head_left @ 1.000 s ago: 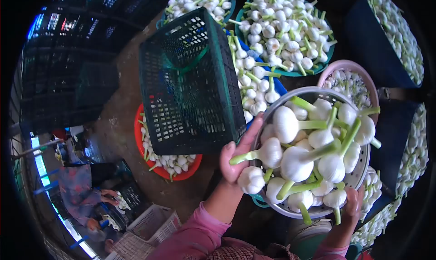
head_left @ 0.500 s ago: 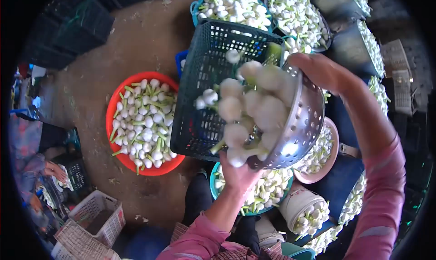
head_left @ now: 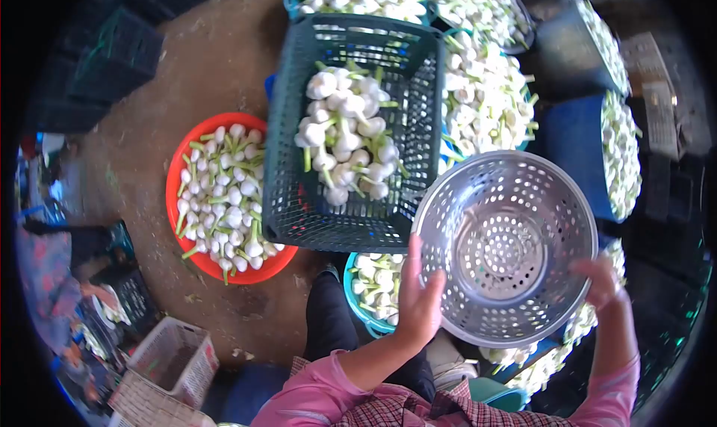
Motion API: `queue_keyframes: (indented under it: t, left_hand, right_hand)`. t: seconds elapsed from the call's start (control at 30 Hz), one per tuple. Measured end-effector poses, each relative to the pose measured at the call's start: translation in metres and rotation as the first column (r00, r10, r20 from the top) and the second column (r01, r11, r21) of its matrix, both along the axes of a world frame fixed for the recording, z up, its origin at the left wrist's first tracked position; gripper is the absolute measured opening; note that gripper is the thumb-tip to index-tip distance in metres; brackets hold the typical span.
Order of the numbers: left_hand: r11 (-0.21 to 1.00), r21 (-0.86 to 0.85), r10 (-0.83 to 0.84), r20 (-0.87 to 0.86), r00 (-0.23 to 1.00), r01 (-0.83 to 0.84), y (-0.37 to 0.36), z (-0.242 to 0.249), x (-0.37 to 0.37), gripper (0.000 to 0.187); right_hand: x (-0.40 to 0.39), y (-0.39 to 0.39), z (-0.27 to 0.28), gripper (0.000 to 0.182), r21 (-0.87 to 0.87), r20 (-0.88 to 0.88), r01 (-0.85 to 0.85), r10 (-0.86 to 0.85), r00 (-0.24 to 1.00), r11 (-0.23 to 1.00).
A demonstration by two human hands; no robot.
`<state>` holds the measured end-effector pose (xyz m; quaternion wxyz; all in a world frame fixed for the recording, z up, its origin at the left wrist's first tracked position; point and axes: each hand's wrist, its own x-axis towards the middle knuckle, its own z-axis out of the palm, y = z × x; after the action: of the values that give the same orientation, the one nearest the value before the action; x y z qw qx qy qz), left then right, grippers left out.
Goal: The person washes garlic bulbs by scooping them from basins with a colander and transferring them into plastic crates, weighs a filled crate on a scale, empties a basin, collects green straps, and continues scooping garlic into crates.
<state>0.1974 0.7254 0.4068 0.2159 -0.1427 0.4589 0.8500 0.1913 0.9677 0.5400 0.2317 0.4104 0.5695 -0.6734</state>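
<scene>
Between my two hands is a metal colander [head_left: 500, 255], its perforated inside facing me with nothing in it. My left hand [head_left: 420, 300] grips its left rim, the thumb apart from the fingers. At the opposite rim, my right hand [head_left: 599, 279] has hold of the edge, slightly blurred. Left of the colander stands a dark green plastic crate [head_left: 287, 210]. A pile of garlic bulbs [head_left: 347, 132] with short green stems lies inside it.
A red basin [head_left: 173, 203] of garlic stands left of the crate. Below it is a teal basin [head_left: 349, 293] of garlic. Blue barrels [head_left: 571, 154] filled with garlic line the right. Another person's hand [head_left: 101, 296] shows at far left, near a white crate [head_left: 190, 367].
The garlic bulbs have tumbled from the tilted colander into the green crate. My hands have brought the emptied colander down and turned its inside toward me.
</scene>
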Motion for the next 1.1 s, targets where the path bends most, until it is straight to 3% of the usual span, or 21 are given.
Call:
queue_keyframes:
  t: [0.03,0.1,0.13,0.2,0.23,0.27,0.3,0.37,0.43,0.47,0.53,0.63,0.7,0.77,0.8,0.83,0.9,0.97,1.0,1.07,1.1]
  left_hand:
    - [0.965,-0.235,-0.173,-0.240,0.955,0.115,0.013,-0.009,0.002,0.058]
    - [0.889,-0.381,-0.409,-0.414,0.813,0.253,0.047,-0.015,-0.004,0.057]
    - [0.855,-0.421,-0.460,-0.344,0.819,0.303,0.071,-0.032,-0.001,0.055]
    - [0.761,-0.514,-0.548,-0.184,0.816,0.395,0.099,-0.076,0.028,0.048]
    - [0.719,-0.578,-0.548,-0.131,0.826,0.385,0.112,-0.100,0.034,0.043]
    - [0.754,-0.494,-0.541,-0.091,0.836,0.433,0.114,-0.124,0.050,0.040]
    - [0.782,-0.413,-0.527,-0.036,0.849,0.468,0.107,-0.143,0.072,0.036]
    - [0.588,-0.559,-0.710,-0.010,0.704,0.584,0.095,-0.178,0.113,0.034]
    - [0.613,-0.388,-0.615,0.312,0.724,0.688,0.088,-0.202,0.138,0.036]
    - [0.601,-0.391,-0.621,0.320,0.715,0.697,0.077,-0.209,0.146,0.036]
    - [0.443,-0.423,-0.634,0.476,0.610,0.790,0.064,-0.241,0.171,0.030]
    - [0.417,-0.375,-0.659,0.503,0.560,0.828,0.058,-0.289,0.189,0.028]
    - [0.350,-0.370,-0.680,0.531,0.505,0.861,0.066,-0.307,0.190,0.027]
    - [0.308,-0.284,-0.708,0.570,0.418,0.908,0.078,-0.314,0.187,0.025]
    - [0.400,-0.243,-0.656,0.597,0.461,0.884,0.079,-0.317,0.189,0.024]
    - [0.392,-0.244,-0.657,0.601,0.456,0.887,0.079,-0.320,0.193,0.024]
    - [0.408,-0.229,-0.641,0.617,0.456,0.884,0.078,-0.322,0.202,0.023]
    - [0.432,-0.131,-0.606,0.691,0.394,0.893,0.078,-0.324,0.206,0.024]
    - [0.386,-0.107,-0.622,0.703,0.345,0.916,0.080,-0.325,0.206,0.027]
    - [0.304,-0.087,-0.649,0.710,0.273,0.949,0.073,-0.327,0.205,0.029]
    - [0.297,-0.105,-0.643,0.713,0.280,0.949,0.073,-0.329,0.201,0.029]
  right_hand:
    - [0.036,0.006,-0.010,0.052,0.030,0.073,0.196,-0.198,0.978,0.980]
    - [0.110,0.025,-0.055,0.043,0.202,0.124,0.522,-0.550,0.826,0.829]
    - [0.184,0.064,-0.111,0.031,0.337,0.191,0.443,-0.521,0.832,0.831]
    - [0.203,0.072,-0.144,0.020,0.430,0.205,0.625,-0.744,0.635,0.652]
    - [0.230,0.102,-0.190,0.031,0.511,0.188,0.566,-0.726,0.661,0.648]
    - [0.244,0.125,-0.233,0.048,0.609,-0.071,0.589,-0.704,0.707,0.531]
    - [0.249,0.152,-0.259,0.061,0.837,-0.045,0.396,-0.674,0.738,0.378]
    - [0.292,0.218,-0.349,0.064,0.987,-0.154,0.108,-0.534,0.832,-0.117]
    - [0.294,0.239,-0.369,0.066,0.995,-0.050,0.094,-0.704,0.709,0.023]
    - [0.285,0.254,-0.375,0.065,0.996,-0.062,0.085,-0.705,0.707,-0.002]
    - [0.283,0.288,-0.413,0.064,0.998,-0.049,0.005,-0.714,0.698,-0.064]
    - [0.283,0.321,-0.461,0.061,0.977,-0.072,-0.077,-0.650,0.757,-0.197]
    - [0.283,0.337,-0.482,0.063,0.999,-0.027,0.005,-0.618,0.786,-0.037]
    - [0.283,0.350,-0.511,0.054,0.997,0.071,-0.051,-0.597,0.799,0.050]
    - [0.283,0.360,-0.526,0.053,0.999,0.014,-0.033,-0.530,0.848,-0.026]
    - [0.287,0.369,-0.538,0.053,0.999,0.017,-0.034,-0.536,0.844,-0.021]
    - [0.291,0.385,-0.545,0.048,0.936,0.166,0.069,-0.604,0.780,0.346]
    - [0.297,0.374,-0.557,0.043,0.765,0.097,0.398,-0.701,0.706,0.507]
    - [0.303,0.353,-0.576,0.040,0.613,-0.029,0.627,-0.780,0.625,0.480]
    - [0.297,0.320,-0.623,0.036,0.299,0.022,0.896,-0.941,0.338,0.329]
    - [0.296,0.310,-0.662,0.019,0.069,-0.028,0.975,-0.977,0.214,0.211]
